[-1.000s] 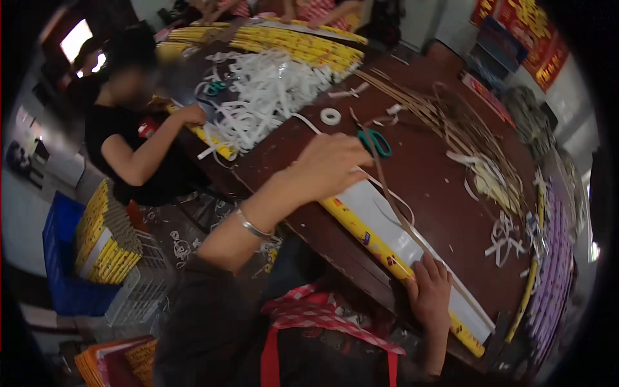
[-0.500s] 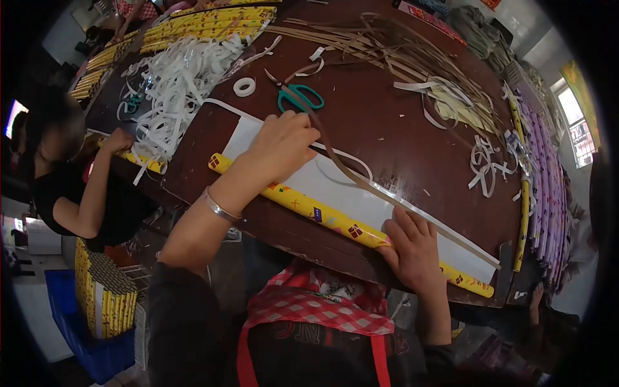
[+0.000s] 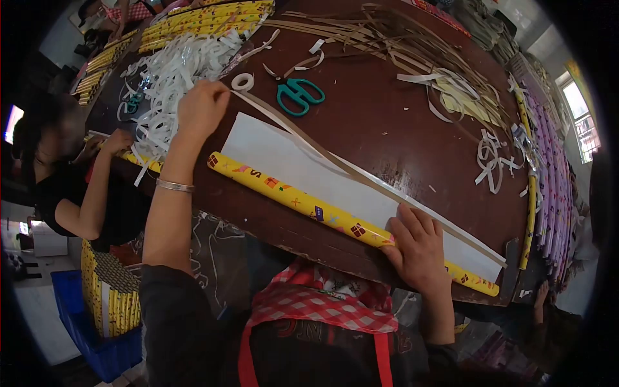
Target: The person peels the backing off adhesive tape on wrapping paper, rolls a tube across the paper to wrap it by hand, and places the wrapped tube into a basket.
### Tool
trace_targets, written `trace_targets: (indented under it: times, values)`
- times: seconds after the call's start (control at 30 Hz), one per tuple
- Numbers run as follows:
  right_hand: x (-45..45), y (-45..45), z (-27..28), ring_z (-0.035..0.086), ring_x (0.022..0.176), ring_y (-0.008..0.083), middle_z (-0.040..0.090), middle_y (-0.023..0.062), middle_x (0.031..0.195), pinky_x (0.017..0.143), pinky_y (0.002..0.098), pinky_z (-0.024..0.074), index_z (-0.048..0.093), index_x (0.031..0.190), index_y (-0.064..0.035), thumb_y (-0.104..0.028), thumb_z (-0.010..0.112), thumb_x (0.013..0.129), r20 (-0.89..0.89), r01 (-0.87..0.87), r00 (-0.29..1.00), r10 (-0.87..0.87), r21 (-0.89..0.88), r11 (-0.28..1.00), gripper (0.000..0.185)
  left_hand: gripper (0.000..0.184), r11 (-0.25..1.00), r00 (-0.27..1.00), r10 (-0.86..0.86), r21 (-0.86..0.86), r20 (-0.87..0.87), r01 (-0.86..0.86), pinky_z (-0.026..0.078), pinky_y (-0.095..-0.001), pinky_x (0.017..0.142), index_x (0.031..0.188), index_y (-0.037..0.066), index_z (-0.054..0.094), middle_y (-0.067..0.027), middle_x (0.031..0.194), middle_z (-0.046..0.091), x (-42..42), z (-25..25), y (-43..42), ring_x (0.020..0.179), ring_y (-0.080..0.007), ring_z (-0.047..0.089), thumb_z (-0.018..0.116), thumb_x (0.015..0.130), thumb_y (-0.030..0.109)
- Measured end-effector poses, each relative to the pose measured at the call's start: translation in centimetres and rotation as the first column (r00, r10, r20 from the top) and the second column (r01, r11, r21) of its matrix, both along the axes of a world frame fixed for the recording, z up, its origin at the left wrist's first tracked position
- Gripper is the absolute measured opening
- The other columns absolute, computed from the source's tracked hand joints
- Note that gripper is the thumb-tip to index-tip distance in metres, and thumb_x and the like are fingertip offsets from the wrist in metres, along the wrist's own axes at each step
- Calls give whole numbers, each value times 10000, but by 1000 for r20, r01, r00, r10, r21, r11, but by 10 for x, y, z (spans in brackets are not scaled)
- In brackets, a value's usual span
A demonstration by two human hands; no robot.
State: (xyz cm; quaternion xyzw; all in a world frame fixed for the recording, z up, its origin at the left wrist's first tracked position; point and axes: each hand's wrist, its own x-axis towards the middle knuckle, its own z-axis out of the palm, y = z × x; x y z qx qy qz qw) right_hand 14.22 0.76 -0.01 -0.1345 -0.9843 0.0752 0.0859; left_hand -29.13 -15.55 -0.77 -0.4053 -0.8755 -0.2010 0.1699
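A partly unrolled roll of yellow patterned wrapping paper (image 3: 293, 198) lies slantwise along the table's front edge, its white underside (image 3: 277, 145) facing up. At the upper left, my left hand (image 3: 203, 111) is closed in a pinch on the end of a long brown-and-white strip (image 3: 329, 157). From there the strip stretches to the right, meeting the sheet's far edge toward its right end. My right hand (image 3: 419, 248) grips the roll near its right part, thumb on the roll, fingers over the sheet and beside the strip. Green-handled scissors (image 3: 300, 97) and a white tape roll (image 3: 242, 82) lie behind the sheet.
White strip scraps (image 3: 184, 71) are heaped at the left, brown strips (image 3: 380, 39) at the back. Purple rolls (image 3: 548, 174) line the right side. A co-worker (image 3: 84, 187) handles a yellow roll at the left. A blue crate (image 3: 103, 355) of yellow rolls stands below left.
My left hand has moved left and away from the sheet, drawing the strip out straighter along the far edge. My right hand stays at the roll.
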Motion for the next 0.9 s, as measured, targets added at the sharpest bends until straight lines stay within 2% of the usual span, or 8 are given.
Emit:
trace_targets:
  times: [0.2, 0.43, 0.53, 0.57, 0.67, 0.73, 0.8, 0.9]
  values:
    - [-2, 1, 1, 481, 1208, 347, 527, 171, 1301, 977, 491, 368, 593, 1112, -53, -364, 679, 817, 18, 2, 1000, -2, -8, 1000, 437, 219, 965, 964, 262, -26, 42, -261, 522, -429, 756, 953, 112, 722, -137, 944, 688, -74, -23, -62, 862, -337, 661, 617, 859, 279]
    - [0, 2, 1, 483, 1212, 344, 526, 169, 1307, 970, 494, 387, 592, 1109, -58, -398, 659, 830, 19, 7, 1000, -6, -30, 1000, 445, 337, 778, 794, 608, -224, 31, -587, 519, -464, 824, 1042, 128, 720, -165, 1044, 689, -137, -26, -118, 966, -390, 649, 533, 882, 358]
    - [1, 1, 0, 483, 1212, 344, 527, 166, 1312, 975, 495, 385, 593, 1105, -58, -406, 647, 843, 13, 12, 1000, -11, -27, 1000, 439, 335, 812, 833, 550, -273, 62, -516, 515, -464, 835, 1036, 109, 725, -180, 1038, 689, -147, -29, -123, 982, -391, 644, 531, 881, 334]
    - [1, 1, 0, 483, 1212, 344, 527, 166, 1312, 975, 495, 385, 593, 1105, -58, -406, 647, 843, 18, 27, 999, -27, -28, 999, 439, 346, 774, 812, 575, -385, 98, -502, 504, -458, 872, 1107, 103, 703, -179, 1106, 673, -150, -25, -115, 1024, -383, 630, 518, 889, 298]
    - [1, 0, 0, 481, 1214, 341, 526, 164, 1317, 983, 490, 379, 593, 1100, -58, -411, 636, 857, 16, 35, 999, -34, -32, 999, 430, 468, 794, 870, 493, -408, 0, -450, 473, -446, 945, 1359, 138, 541, -141, 1276, 613, -165, -29, -100, 1127, -348, 595, 467, 901, 204]
    - [2, 0, 0, 472, 1223, 340, 524, 163, 1321, 992, 489, 370, 591, 1108, -62, -412, 629, 867, 13, 27, 1000, -26, -24, 999, 426, 457, 942, 947, 301, -118, -110, -313, 475, -435, 941, 1356, 121, 535, -145, 1224, 634, -121, -11, -69, 1102, -338, 609, 475, 904, 147]
    - [2, 1, 0, 467, 1231, 350, 519, 171, 1334, 1009, 494, 361, 593, 1150, -55, -417, 623, 863, 37, 35, 999, -33, -43, 998, 463, 362, 996, 966, -38, 72, -254, 58, 479, -422, 923, 1249, 82, 599, -151, 1153, 644, -60, 5, -35, 1058, -332, 615, 514, 898, 99]
    - [4, 1, 1, 461, 1238, 361, 515, 178, 1346, 1023, 498, 355, 595, 1187, -46, -420, 620, 858, 58, 39, 998, -35, -63, 997, 498, 178, 895, 872, -445, 86, 205, 437, 472, -409, 885, 1021, 56, 657, -113, 1035, 645, 57, 25, 9, 985, -303, 609, 622, 851, 93]
